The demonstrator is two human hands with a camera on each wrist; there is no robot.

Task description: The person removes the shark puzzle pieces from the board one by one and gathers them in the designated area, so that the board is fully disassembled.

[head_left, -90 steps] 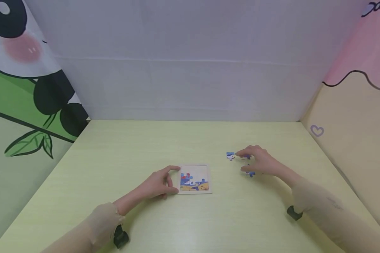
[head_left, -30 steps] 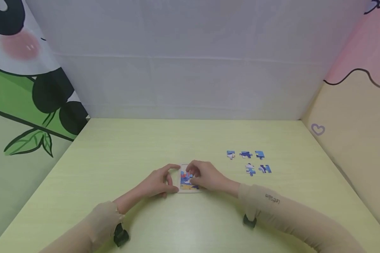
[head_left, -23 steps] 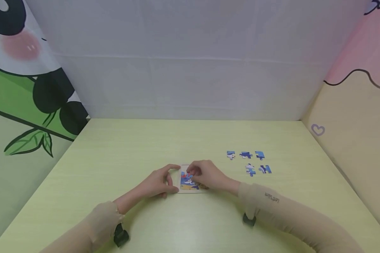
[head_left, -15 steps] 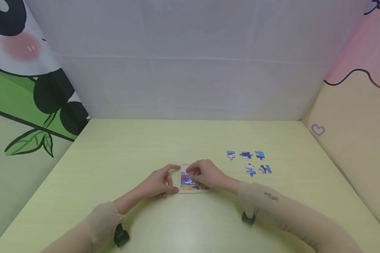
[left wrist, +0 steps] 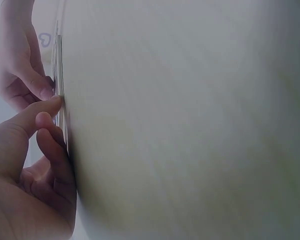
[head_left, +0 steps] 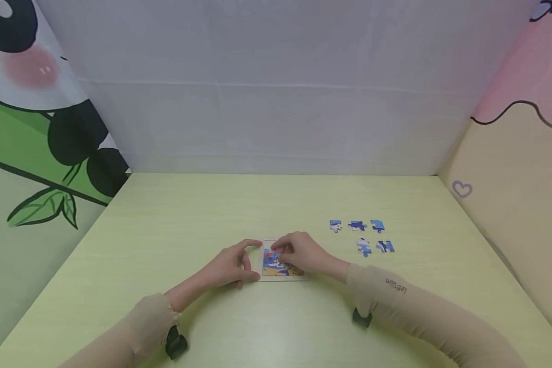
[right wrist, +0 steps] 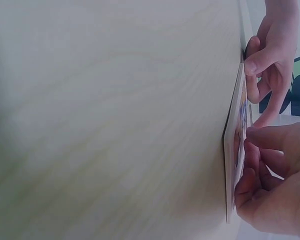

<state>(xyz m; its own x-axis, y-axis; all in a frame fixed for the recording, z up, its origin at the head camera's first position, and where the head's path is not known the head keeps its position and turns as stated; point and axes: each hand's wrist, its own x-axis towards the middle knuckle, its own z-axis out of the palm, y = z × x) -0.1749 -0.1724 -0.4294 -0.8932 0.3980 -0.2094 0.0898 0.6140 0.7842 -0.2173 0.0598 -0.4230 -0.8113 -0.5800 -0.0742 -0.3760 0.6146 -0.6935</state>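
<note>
A white-rimmed puzzle tray [head_left: 282,279] lies flat on the table, its lower part filled with joined blue, red and sandy pieces. At the tray's left edge, my left hand [head_left: 230,266] holds it, index finger at the far corner and thumb at the near one. My right hand [head_left: 301,253] is over the tray's right half, thumb and fingers drawn together at a puzzle piece, mostly hidden beneath them. The right wrist view shows those right fingertips [right wrist: 252,132] right at the tray surface. In the left wrist view, the left thumb [left wrist: 50,105] touches the tray's edge.
Several loose blue-and-white puzzle pieces lie to the right of the tray in two rows, among them one at the near left [head_left: 364,247] and one at the far right [head_left: 377,225]. The pale table [head_left: 202,209] ends at a grey cloth wall [head_left: 280,128].
My right hand has moved left from the loose pieces onto the tray. During the last second it shifts only slightly there. The left hand stays at the tray's left edge.
</note>
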